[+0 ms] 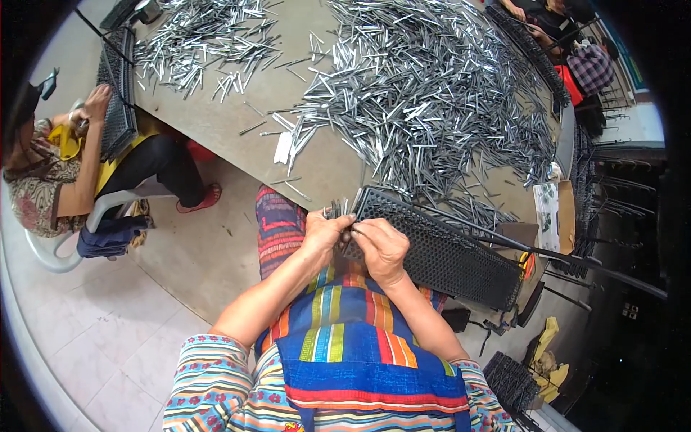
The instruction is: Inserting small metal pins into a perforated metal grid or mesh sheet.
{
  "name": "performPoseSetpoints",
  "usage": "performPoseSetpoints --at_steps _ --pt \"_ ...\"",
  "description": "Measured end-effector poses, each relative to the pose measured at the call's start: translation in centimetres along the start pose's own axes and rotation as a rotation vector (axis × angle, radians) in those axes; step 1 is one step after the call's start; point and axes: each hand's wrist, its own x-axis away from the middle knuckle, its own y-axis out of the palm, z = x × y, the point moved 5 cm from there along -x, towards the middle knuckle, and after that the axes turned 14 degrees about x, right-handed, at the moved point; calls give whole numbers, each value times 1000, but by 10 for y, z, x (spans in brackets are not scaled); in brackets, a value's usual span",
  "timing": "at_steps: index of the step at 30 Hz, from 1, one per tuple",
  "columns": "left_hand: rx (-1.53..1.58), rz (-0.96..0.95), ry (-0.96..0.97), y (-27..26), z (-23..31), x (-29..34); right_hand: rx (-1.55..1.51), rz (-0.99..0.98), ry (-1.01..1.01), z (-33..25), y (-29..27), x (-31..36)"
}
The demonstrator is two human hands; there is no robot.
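My left hand [323, 232] is closed round a small bunch of thin metal pieces [333, 210], their ends sticking up past the fingers. My right hand [386, 249] meets it, thumb and fingertips pinched together; what they grip, if anything, is too small to make out. Both hands are at the left end of a long black rack [461, 252] with a close grid of holes. It lies slanted across my lap, against the table edge. A big heap of slim, silvery metal pieces [410, 93] spreads over the table just beyond the rack.
Another smaller heap [209, 43] covers the table's far left. A white tag-like piece [283, 147] lies between the heaps. A person [72, 155] sits at left with a similar rack [116, 108]; another works at far right. An open cardboard box [565, 216] stands right; a dark rod [568, 258] crosses there.
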Motion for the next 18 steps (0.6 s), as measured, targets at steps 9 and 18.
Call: performPoseSetpoints --at_steps 9,18 --pt "79 106 -43 -25 -6 16 -187 128 376 54 -11 -2" --pt "91 36 -318 -26 -33 77 -127 77 316 47 -8 -1"
